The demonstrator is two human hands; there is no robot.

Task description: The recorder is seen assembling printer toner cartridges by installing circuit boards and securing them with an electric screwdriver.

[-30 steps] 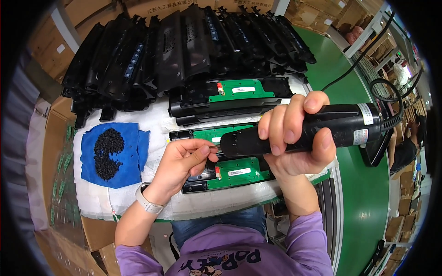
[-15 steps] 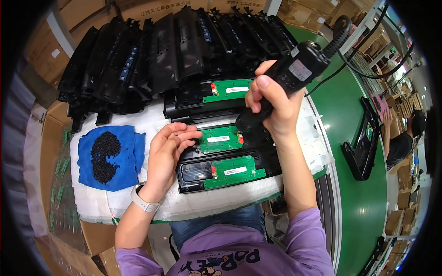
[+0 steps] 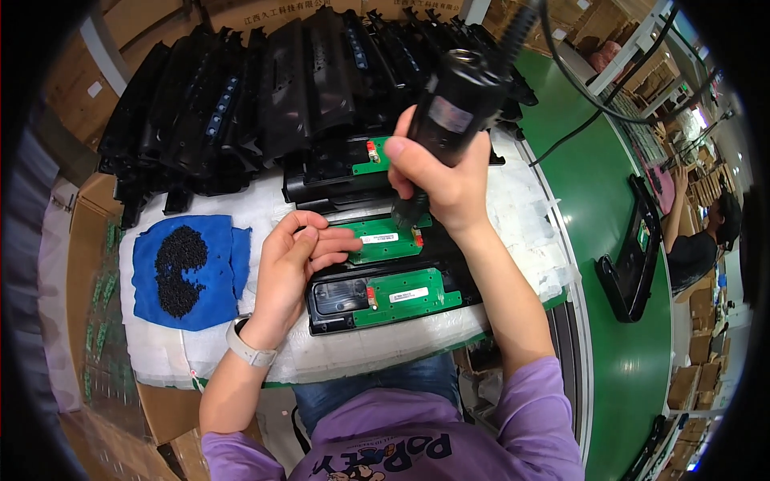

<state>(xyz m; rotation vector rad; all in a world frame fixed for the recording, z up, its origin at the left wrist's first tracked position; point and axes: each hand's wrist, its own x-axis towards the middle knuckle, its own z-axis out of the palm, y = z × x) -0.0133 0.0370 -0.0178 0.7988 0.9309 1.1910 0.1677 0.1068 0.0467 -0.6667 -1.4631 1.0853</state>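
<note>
Centrally, right hand (image 3: pixel 439 180) gripping labelled black tool (image 3: pixel 461 90), white label (image 3: pixel 381 238) on green board (image 3: pixel 381 253)

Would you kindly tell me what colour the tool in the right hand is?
The tool is mostly black, showing best in the head view.

Has on the white-covered tabletop (image 3: pixel 321 353): blue cloth (image 3: pixel 222 276) at left, heaped black housings (image 3: pixel 305 88) at top, green-boarded black panels (image 3: pixel 393 309) at centre.

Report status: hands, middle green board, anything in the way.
Right hand gripping black power tool, nose down at middle green board. Left hand at its left end, partly covering it. Tool contact unclear.
</note>
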